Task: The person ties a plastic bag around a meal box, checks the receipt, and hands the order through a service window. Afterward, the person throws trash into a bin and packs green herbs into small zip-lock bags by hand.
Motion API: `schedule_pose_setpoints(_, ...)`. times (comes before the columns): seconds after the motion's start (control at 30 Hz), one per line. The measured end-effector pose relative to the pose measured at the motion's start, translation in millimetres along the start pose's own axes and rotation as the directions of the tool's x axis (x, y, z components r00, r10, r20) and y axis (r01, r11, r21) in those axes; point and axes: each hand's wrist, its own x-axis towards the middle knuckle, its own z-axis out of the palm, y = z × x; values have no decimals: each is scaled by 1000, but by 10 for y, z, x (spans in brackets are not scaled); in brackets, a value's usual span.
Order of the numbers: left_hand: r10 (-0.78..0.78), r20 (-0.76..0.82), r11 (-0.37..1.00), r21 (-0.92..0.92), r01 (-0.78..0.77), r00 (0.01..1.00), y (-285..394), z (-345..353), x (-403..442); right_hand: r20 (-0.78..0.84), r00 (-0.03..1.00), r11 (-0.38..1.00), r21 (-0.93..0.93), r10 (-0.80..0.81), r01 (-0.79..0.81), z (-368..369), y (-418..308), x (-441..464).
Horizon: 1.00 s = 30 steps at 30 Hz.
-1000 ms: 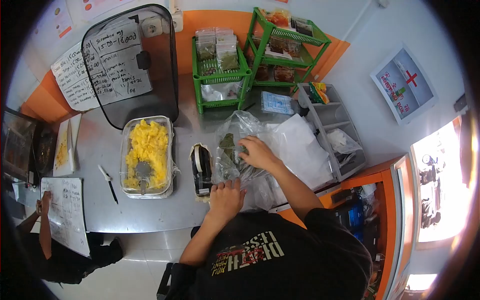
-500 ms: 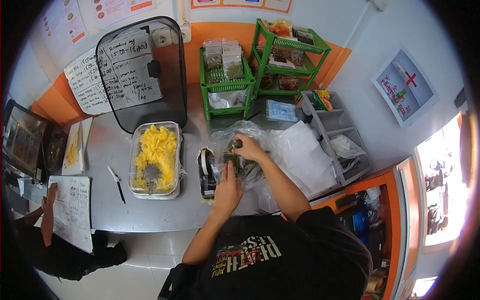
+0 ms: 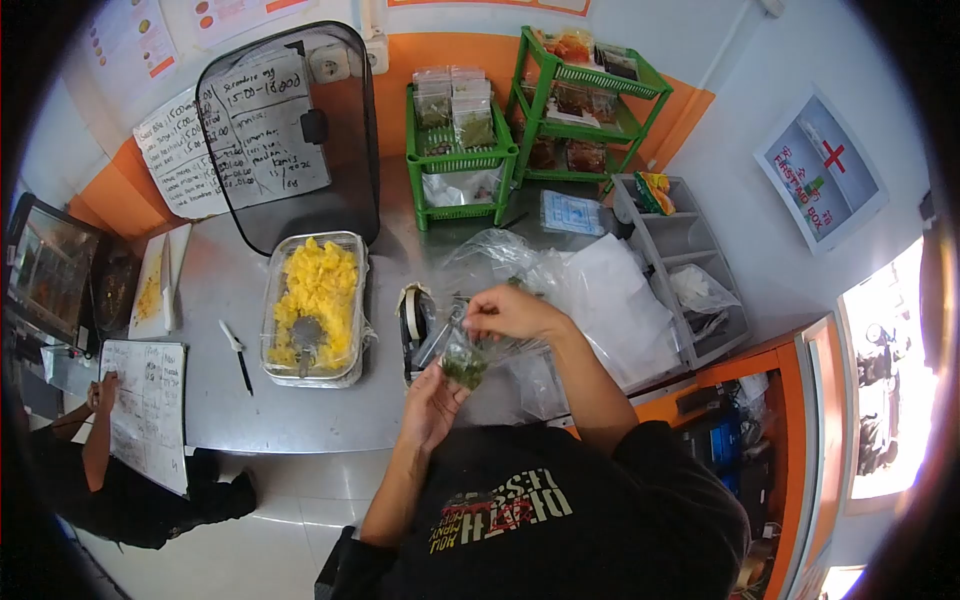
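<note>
My left hand [image 3: 432, 408] grips a small clear plastic bag of green herbs [image 3: 463, 366] from below, close to my body. Above it, my right hand [image 3: 512, 314] has its fingers pinched together at the bag's upper end. Behind my right hand, a larger clear plastic bag [image 3: 495, 257] lies crumpled on the metal table, with a bit of green showing in it. A black tape dispenser [image 3: 411, 325] stands just left of my hands. White paper sheets [image 3: 620, 305] lie to the right.
A tub of yellow food [image 3: 318, 270] with a scoop sits left. Green racks [image 3: 455, 160] with bagged goods stand at the back, a grey divided tray [image 3: 690, 260] at right. At far left, another person's hand [image 3: 103, 392] rests on a whiteboard [image 3: 150, 420].
My hands have lifted a small bag of herbs off the pile and drawn it nearer my body. The left hand has turned palm up under it. The view has shifted slightly.
</note>
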Motion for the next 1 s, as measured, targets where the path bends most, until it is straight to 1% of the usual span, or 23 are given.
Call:
schedule_pose_setpoints(0.03,0,-9,998,68,0,1000,8,-32,12,61,996,998,-40,59,-57,-3,-31,76)
schedule_pose_setpoints(0.07,1,-20,991,134,2,1000,-17,-107,2,110,994,1000,2,22,-22,42,-18,132)
schedule_pose_setpoints(0.1,0,-38,981,196,7,999,-51,-172,-37,-84,996,993,-116,18,-27,40,33,211)
schedule_pose_setpoints(0.13,33,-113,980,201,-10,993,-74,-168,-54,-273,962,971,-233,-13,-53,-12,112,331)
schedule_pose_setpoints(0.17,47,-122,975,223,-19,991,-63,-167,-79,-448,892,937,-335,-63,-102,-59,227,449)
schedule_pose_setpoints(0.23,62,-142,964,265,-22,988,-46,-105,-186,-431,898,824,-538,-90,-176,-153,639,703)
schedule_pose_setpoints(0.27,12,-133,991,136,6,991,-76,-177,-221,-425,900,751,-626,-100,-212,-177,859,778)
schedule_pose_setpoints(0.33,-69,-85,991,-120,59,994,-98,-356,-207,-422,905,646,-706,-56,-290,-37,948,814)
schedule_pose_setpoints(0.37,-71,-117,988,-147,53,991,-70,-270,-223,-421,906,587,-742,-33,-323,33,1012,822)
schedule_pose_setpoints(0.4,-70,-148,983,-176,43,987,-46,-160,-241,-435,895,616,-733,-98,-289,20,1076,834)
schedule_pose_setpoints(0.43,-69,-181,978,-207,31,981,-19,-78,-242,-447,888,663,-697,-104,-274,-26,1047,825)
schedule_pose_setpoints(0.53,-45,-133,975,-220,15,990,31,-65,-244,-500,861,797,-557,-97,-233,-78,807,618)
schedule_pose_setpoints(0.6,-25,-135,986,-169,2,991,39,-119,-235,-558,825,864,-457,-94,-211,-182,577,433)
schedule_pose_setpoints(0.63,-13,-134,989,-146,-6,991,42,-141,-223,-558,828,924,-343,-57,-167,-243,509,336)
schedule_pose_setpoints(0.7,67,-124,992,-101,-80,990,56,-147,-167,-541,841,992,-97,14,-79,-347,361,153)
schedule_pose_setpoints(0.73,107,-121,990,-78,-117,987,58,-140,-143,-519,855,1000,-6,-3,0,-318,200,35)
schedule_pose_setpoints(0.8,173,-151,985,33,-170,973,73,-65,-75,-474,879,972,184,-46,150,-176,-179,-194)
schedule_pose_setpoints(0.83,208,-167,977,92,-195,964,82,-36,-45,-459,888,970,197,-40,146,-63,-273,-245)
schedule_pose_setpoints(0.87,216,-141,974,106,-202,966,77,-31,-15,-443,896,967,211,-34,141,80,-338,-276)
schedule_pose_setpoints(0.9,220,-116,973,90,-210,969,67,-2,-2,-426,904,964,227,-25,134,215,-370,-301)
schedule_pose_setpoints(0.93,222,-93,974,75,-216,971,55,47,-4,-355,935,978,191,-10,83,321,-372,-316)
schedule_pose_setpoints(0.97,227,-65,973,60,-223,972,37,84,-9,-328,942,985,125,-71,118,422,-318,-307)
schedule_pose_setpoints(1.0,246,-91,965,114,-235,965,11,101,-22,-298,945,986,59,-133,157,518,-248,-286)
